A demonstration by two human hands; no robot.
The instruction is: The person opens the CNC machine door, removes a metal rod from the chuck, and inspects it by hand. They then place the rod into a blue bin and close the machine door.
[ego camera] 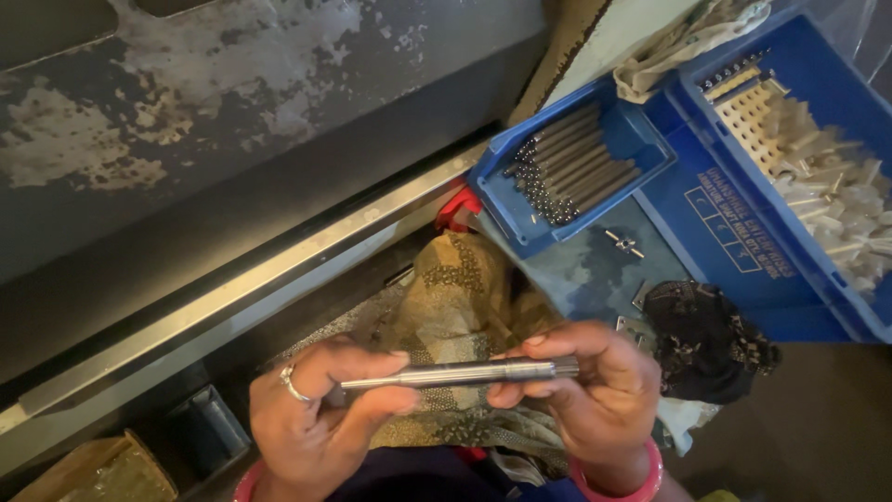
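A slim grey metal shaft [460, 373] lies level between both my hands, low in the middle of the view. My left hand [316, 423], with a ring on one finger, pinches its left end. The shaft's right end is gripped by my right hand [595, 390], thumb on top. Above them, a small blue tray [502, 200] holds several similar dark metal shafts [571, 163] lying side by side.
A large blue crate [734, 232] at the right holds several pale plastic-wrapped parts [836, 200] and a perforated cream rack [757, 116]. A worn grey machine housing [232, 102] fills the upper left. A black cloth [706, 339] lies beside my right hand. Patterned fabric covers my lap.
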